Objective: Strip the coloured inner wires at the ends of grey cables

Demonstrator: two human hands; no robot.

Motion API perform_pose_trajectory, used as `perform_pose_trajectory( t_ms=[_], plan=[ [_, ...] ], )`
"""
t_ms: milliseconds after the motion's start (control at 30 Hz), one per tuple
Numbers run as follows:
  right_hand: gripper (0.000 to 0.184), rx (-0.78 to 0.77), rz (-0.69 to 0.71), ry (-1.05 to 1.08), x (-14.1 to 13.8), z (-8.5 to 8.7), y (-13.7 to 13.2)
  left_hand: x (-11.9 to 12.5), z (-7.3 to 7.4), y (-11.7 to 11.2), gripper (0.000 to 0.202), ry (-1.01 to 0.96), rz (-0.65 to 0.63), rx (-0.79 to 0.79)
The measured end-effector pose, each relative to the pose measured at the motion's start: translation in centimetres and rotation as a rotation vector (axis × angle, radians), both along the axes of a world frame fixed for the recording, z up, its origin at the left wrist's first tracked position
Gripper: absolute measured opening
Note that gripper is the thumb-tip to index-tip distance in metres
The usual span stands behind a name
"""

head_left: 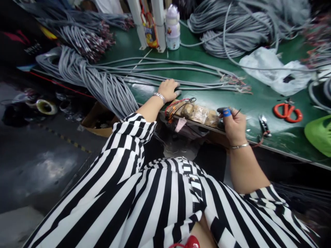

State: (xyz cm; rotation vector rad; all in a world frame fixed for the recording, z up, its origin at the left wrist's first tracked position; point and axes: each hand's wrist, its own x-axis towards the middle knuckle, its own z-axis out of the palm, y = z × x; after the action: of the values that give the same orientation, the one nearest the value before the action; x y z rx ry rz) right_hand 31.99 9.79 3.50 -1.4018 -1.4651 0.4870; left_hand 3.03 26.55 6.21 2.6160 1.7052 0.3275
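My left hand (168,90) rests palm down at the table's front edge, over a few grey cables (201,83). Its fingers are a little apart, with grey coverings on the tips. My right hand (234,125) is closed near the edge, a blue band around one finger. A short dark piece pokes out of its fingers, but what it grips is hidden. Between the hands a taped wooden block (200,114) lies along the edge, with red and black wires (178,103) at its left end. Stripped, coloured wire ends (236,84) finish the cables.
Orange-handled scissors (287,112) and a small metal cutter (263,124) lie to the right, near a green object (320,134). A plastic bag (276,70), cable coils (240,31) and a bottle (172,29) stand behind. A thick cable bundle (95,82) hangs over the left edge.
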Motion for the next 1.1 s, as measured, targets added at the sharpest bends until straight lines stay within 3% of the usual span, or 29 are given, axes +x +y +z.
perform_pose_trajectory(
  t_ms=[233, 367, 433, 533, 667, 767, 800, 1033, 1100],
  plan=[
    [0.026, -0.004, 0.048, 0.168, -0.7, 1.1, -0.2, -0.5, 2.6, -3.1, 0.03, 0.12, -0.04, 0.052],
    [0.024, 0.017, 0.069, 0.223, -0.8, 1.0, -0.1, -1.2, 5.1, -5.6, 0.032, -0.118, 0.014, 0.199],
    [0.025, 0.018, 0.059, 0.235, -0.7, 0.7, -0.1, -1.7, 6.5, -7.5, 0.032, -0.218, -0.02, 0.253],
    [0.027, 0.015, 0.002, 0.225, -0.5, 0.4, 0.0, -2.1, 8.4, -11.4, 0.032, -0.237, -0.236, 0.259],
    [0.028, 0.026, -0.038, 0.196, -0.4, -0.3, 0.3, -0.6, 9.9, -17.7, 0.035, -0.133, -0.592, 0.133],
    [0.031, 0.037, -0.018, 0.197, -0.5, -0.5, 0.3, 1.2, 9.7, -21.6, 0.03, -0.054, -0.824, -0.053],
    [0.032, 0.044, -0.013, 0.192, -0.6, -0.4, 0.2, 1.7, 9.3, -22.6, 0.028, -0.044, -0.849, -0.105],
    [0.03, 0.048, -0.036, 0.181, -0.8, 0.5, -0.1, 3.6, 5.7, -27.8, 0.018, -0.048, -0.853, -0.288],
    [0.027, 0.051, -0.036, 0.19, -0.8, 0.5, 0.0, 3.3, 4.9, -28.8, 0.017, -0.133, -0.807, -0.323]
  ],
)
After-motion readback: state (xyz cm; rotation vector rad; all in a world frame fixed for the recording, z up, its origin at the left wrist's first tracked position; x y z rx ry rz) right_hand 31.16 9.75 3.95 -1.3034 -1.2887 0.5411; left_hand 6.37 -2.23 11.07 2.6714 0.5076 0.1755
